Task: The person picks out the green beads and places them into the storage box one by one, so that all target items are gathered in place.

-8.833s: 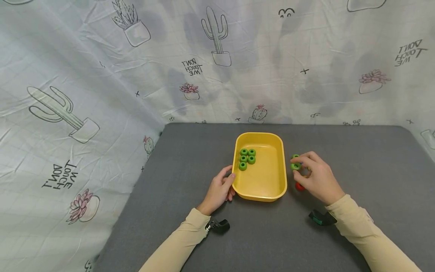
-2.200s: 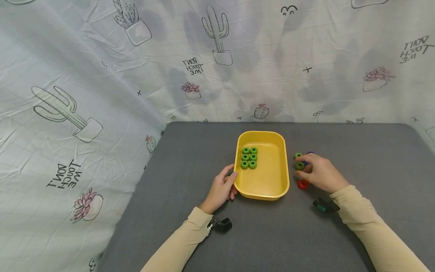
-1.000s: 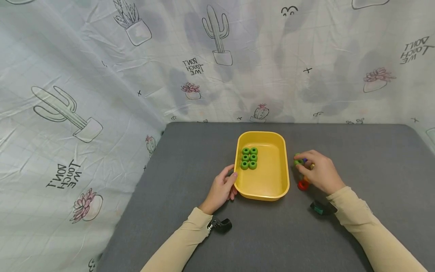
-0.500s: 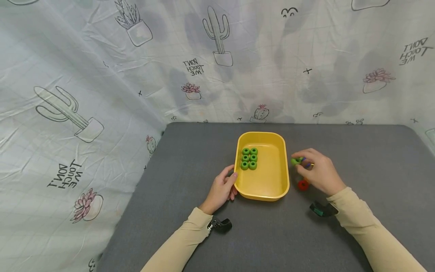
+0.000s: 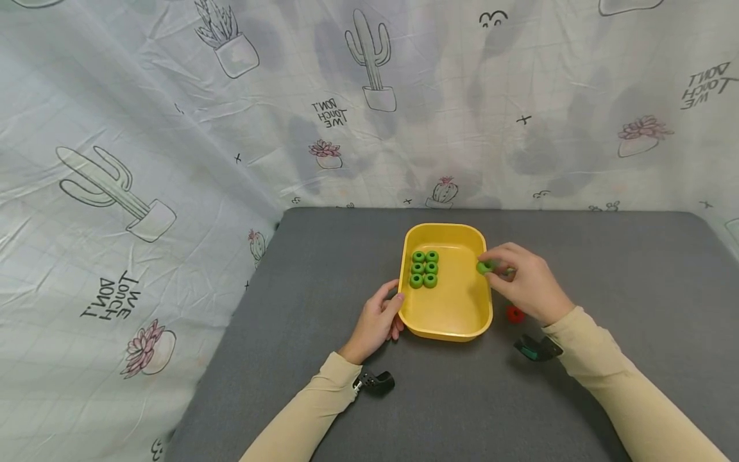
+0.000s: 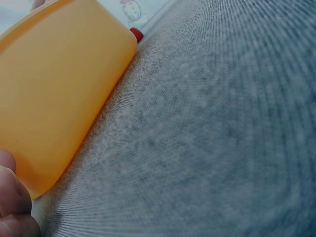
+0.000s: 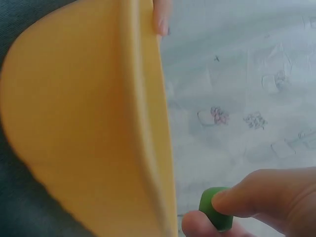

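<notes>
In the head view my left hand (image 5: 371, 324) grips the left side of a yellow tray (image 5: 444, 326), thumb at the rim and fingers against the outer wall. Several green beads (image 5: 430, 268) with holes stand in two columns in the tray's left part. My right hand (image 5: 534, 285) pinches another green bead (image 5: 484, 267) between thumb and fingertips, at the tray's right rim. The right wrist view shows this bead (image 7: 216, 216) raised beside the tray wall (image 7: 74, 108). A further green bead (image 5: 509, 272) shows partly behind the right fingers.
A red bead (image 5: 516, 314) lies on the grey table (image 5: 450, 398) right of the tray; other beads near it are hidden by the right hand. A white curtain (image 5: 462, 128) printed with cacti hangs behind the table and on the left.
Over the earlier frames a green bead completed the second column's third row. Since then my right hand has picked up another green bead and carried it left to the rim. The left hand stays put.
</notes>
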`<act>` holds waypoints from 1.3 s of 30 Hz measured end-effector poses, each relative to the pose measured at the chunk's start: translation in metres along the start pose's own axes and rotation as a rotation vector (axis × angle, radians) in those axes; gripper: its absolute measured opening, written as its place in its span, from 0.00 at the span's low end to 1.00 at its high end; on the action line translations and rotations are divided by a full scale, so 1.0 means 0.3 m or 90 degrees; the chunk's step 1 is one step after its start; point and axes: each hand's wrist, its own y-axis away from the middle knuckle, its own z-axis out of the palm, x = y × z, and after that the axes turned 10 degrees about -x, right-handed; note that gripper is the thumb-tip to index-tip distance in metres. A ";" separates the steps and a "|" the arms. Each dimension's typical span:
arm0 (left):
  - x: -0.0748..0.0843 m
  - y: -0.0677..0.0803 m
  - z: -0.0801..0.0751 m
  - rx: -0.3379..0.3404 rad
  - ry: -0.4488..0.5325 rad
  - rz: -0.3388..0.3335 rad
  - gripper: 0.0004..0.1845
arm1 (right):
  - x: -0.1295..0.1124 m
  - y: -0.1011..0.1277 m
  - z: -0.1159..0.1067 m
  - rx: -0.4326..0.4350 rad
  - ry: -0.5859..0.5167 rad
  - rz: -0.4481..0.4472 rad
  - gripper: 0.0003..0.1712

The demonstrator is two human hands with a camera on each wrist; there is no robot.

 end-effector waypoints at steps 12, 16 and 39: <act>0.004 0.003 0.000 -0.001 0.002 -0.012 0.26 | -0.088 -0.091 0.025 -0.061 -0.006 -0.041 0.15; 0.007 0.000 -0.002 0.001 0.002 -0.008 0.27 | -0.108 -0.122 0.033 -0.086 -0.003 -0.055 0.15; 0.009 -0.002 -0.001 0.000 -0.008 -0.010 0.25 | -0.145 -0.269 0.150 -0.275 0.044 -0.106 0.14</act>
